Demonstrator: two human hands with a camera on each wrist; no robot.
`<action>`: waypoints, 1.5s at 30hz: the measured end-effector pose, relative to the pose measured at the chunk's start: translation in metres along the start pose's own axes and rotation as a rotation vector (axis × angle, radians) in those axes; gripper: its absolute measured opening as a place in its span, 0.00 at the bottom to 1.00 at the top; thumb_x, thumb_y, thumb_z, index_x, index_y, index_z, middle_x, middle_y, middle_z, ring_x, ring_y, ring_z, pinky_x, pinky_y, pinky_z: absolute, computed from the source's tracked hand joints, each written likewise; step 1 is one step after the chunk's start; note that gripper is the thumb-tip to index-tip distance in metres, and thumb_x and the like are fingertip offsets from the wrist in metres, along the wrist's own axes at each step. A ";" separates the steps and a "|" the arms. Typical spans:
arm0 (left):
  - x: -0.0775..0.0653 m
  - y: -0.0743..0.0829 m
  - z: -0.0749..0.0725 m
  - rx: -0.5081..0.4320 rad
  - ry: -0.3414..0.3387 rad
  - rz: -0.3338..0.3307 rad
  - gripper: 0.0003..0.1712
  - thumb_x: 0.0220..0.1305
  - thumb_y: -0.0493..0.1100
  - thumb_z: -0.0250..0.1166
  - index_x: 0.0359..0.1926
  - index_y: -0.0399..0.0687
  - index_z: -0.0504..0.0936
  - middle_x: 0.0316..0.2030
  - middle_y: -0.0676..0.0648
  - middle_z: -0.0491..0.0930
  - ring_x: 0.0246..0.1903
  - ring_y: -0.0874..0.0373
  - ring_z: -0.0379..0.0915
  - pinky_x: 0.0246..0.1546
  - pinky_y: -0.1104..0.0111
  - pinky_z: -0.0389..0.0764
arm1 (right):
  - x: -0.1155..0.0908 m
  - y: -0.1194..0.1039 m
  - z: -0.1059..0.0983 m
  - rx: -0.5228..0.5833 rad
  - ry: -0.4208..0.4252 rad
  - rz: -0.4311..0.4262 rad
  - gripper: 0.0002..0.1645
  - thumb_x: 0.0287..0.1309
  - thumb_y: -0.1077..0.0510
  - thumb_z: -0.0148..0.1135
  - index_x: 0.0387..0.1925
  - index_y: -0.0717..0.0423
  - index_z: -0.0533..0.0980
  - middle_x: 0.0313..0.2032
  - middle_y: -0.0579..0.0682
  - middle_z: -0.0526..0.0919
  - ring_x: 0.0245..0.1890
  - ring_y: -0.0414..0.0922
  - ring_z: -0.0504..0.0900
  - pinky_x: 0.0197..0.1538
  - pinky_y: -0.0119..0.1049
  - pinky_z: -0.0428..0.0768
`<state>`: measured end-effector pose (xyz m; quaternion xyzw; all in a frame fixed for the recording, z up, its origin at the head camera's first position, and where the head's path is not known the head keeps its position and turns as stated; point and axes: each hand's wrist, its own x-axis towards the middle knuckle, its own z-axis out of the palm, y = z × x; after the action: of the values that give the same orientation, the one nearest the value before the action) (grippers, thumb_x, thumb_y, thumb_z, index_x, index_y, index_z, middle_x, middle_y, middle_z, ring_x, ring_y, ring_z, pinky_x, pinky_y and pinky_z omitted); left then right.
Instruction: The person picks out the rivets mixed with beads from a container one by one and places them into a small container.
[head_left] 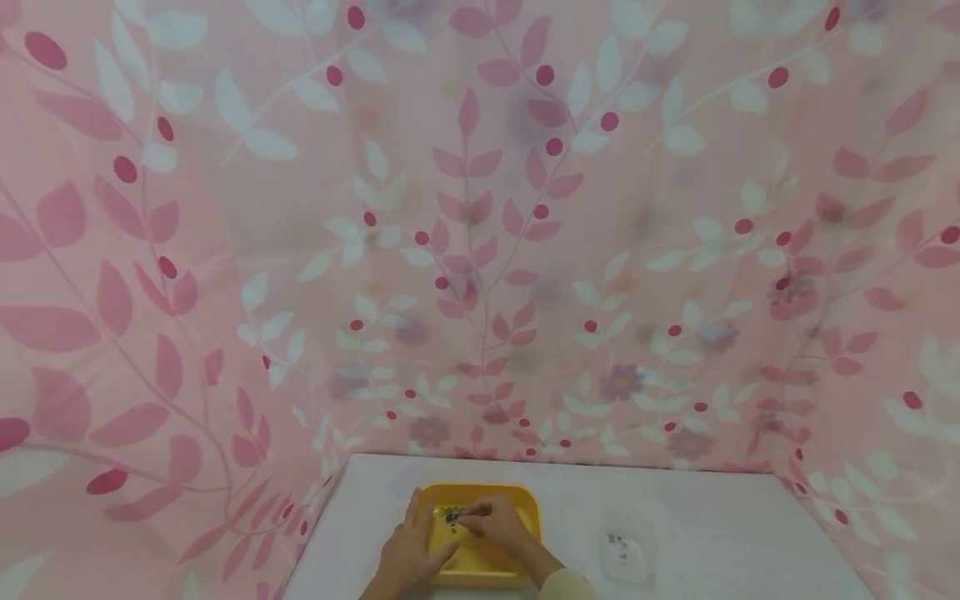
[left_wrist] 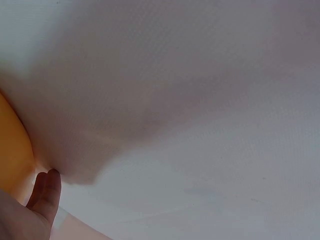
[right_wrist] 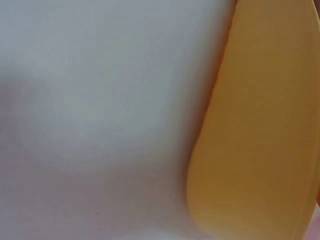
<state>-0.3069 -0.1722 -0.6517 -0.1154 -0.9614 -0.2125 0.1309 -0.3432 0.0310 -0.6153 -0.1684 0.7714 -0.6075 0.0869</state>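
A yellow tray [head_left: 480, 578] lies on the white table, with several small dark and greenish pieces [head_left: 450, 515] in its left half. My left hand [head_left: 408, 546] rests at the tray's left side, fingers extended and thumb reaching over the inside. In the left wrist view, fingers [left_wrist: 49, 192] of that hand show beside the tray's yellow wall [left_wrist: 12, 145]. Over the tray, my right hand [head_left: 495, 525] has curled fingers, with thumb and fingertips pinching at a small dark piece among the others. The right wrist view shows only the tray's outer wall [right_wrist: 255, 125] and the table.
To the right of the tray, a small clear container [head_left: 628, 562] with several tiny dark pieces stands on the white table [head_left: 720, 525]. A pink leaf-patterned curtain [head_left: 480, 250] hangs behind the table and along both sides.
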 end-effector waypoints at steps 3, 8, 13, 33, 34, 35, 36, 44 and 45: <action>-0.001 -0.003 0.000 -0.001 -0.010 -0.013 0.50 0.59 0.70 0.63 0.71 0.43 0.65 0.74 0.31 0.53 0.31 0.46 0.76 0.16 0.69 0.70 | 0.002 -0.007 -0.004 0.022 0.006 0.027 0.12 0.57 0.58 0.71 0.35 0.66 0.85 0.30 0.57 0.88 0.26 0.38 0.81 0.34 0.34 0.84; 0.000 -0.003 -0.003 -0.004 -0.030 -0.029 0.50 0.60 0.69 0.62 0.71 0.41 0.64 0.75 0.32 0.51 0.34 0.41 0.77 0.18 0.63 0.74 | 0.005 -0.021 -0.013 -0.010 0.008 -0.056 0.11 0.58 0.57 0.70 0.33 0.64 0.86 0.30 0.61 0.87 0.25 0.40 0.82 0.32 0.34 0.85; 0.003 0.001 -0.010 -0.007 -0.049 -0.048 0.50 0.60 0.69 0.62 0.71 0.40 0.64 0.75 0.31 0.51 0.36 0.38 0.77 0.20 0.58 0.76 | 0.007 -0.031 -0.019 -0.023 -0.001 -0.066 0.10 0.58 0.58 0.70 0.33 0.65 0.85 0.29 0.59 0.87 0.24 0.41 0.83 0.31 0.34 0.85; 0.002 -0.002 0.000 -0.005 -0.044 -0.056 0.50 0.58 0.69 0.63 0.72 0.44 0.62 0.75 0.33 0.50 0.37 0.35 0.78 0.23 0.53 0.78 | -0.004 -0.025 -0.039 -0.104 0.040 -0.056 0.10 0.57 0.56 0.71 0.34 0.60 0.87 0.31 0.54 0.89 0.29 0.49 0.86 0.32 0.35 0.86; 0.001 -0.002 0.000 -0.008 -0.044 -0.053 0.50 0.58 0.69 0.63 0.72 0.43 0.62 0.75 0.32 0.50 0.37 0.35 0.78 0.23 0.53 0.78 | -0.005 -0.024 -0.041 -0.118 0.040 -0.058 0.10 0.57 0.55 0.71 0.34 0.59 0.87 0.31 0.52 0.89 0.28 0.46 0.86 0.31 0.34 0.85; 0.000 -0.002 0.001 -0.012 -0.044 -0.050 0.50 0.58 0.69 0.64 0.72 0.43 0.63 0.75 0.32 0.51 0.37 0.36 0.78 0.23 0.54 0.78 | -0.005 -0.024 -0.042 -0.132 0.038 -0.056 0.10 0.57 0.54 0.71 0.34 0.57 0.87 0.31 0.50 0.89 0.28 0.45 0.85 0.31 0.33 0.85; -0.001 -0.002 0.002 -0.010 -0.043 -0.050 0.50 0.58 0.69 0.63 0.72 0.43 0.63 0.75 0.32 0.51 0.37 0.36 0.78 0.23 0.54 0.78 | -0.006 -0.024 -0.043 -0.144 0.037 -0.056 0.11 0.56 0.53 0.72 0.35 0.57 0.87 0.30 0.49 0.89 0.28 0.43 0.85 0.30 0.32 0.84; -0.004 0.000 0.004 -0.010 -0.033 -0.043 0.51 0.58 0.70 0.62 0.72 0.43 0.63 0.75 0.32 0.51 0.37 0.36 0.78 0.23 0.53 0.79 | -0.010 -0.021 -0.053 -0.152 0.068 -0.053 0.10 0.54 0.56 0.74 0.35 0.59 0.85 0.27 0.49 0.88 0.22 0.40 0.83 0.25 0.31 0.82; -0.003 0.000 0.004 -0.011 -0.031 -0.043 0.50 0.58 0.70 0.63 0.72 0.43 0.63 0.75 0.32 0.51 0.37 0.36 0.78 0.23 0.53 0.78 | -0.011 -0.021 -0.054 -0.153 0.071 -0.050 0.09 0.54 0.57 0.73 0.34 0.58 0.85 0.27 0.49 0.88 0.22 0.40 0.83 0.25 0.31 0.82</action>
<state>-0.3043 -0.1712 -0.6558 -0.0989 -0.9644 -0.2186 0.1110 -0.3484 0.0795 -0.5821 -0.1720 0.8136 -0.5545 0.0313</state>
